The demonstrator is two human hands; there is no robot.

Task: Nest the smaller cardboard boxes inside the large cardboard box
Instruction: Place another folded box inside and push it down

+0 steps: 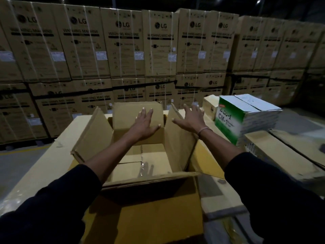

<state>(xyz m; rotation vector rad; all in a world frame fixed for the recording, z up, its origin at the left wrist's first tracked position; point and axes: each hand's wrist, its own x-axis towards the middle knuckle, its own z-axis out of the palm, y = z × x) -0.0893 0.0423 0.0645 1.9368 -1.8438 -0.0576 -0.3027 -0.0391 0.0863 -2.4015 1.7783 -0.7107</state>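
Our left hand [144, 123] lies flat, fingers spread, against the far flap [123, 114] of the large cardboard box [98, 138], while our right hand [190, 118] hovers splayed beyond its right flap [177, 136], gripping nothing. The box stands open on flattened cardboard [58, 166]. A green-and-white carton [233, 120] sits to the right, before stacked LG washing-machine boxes [123, 44].
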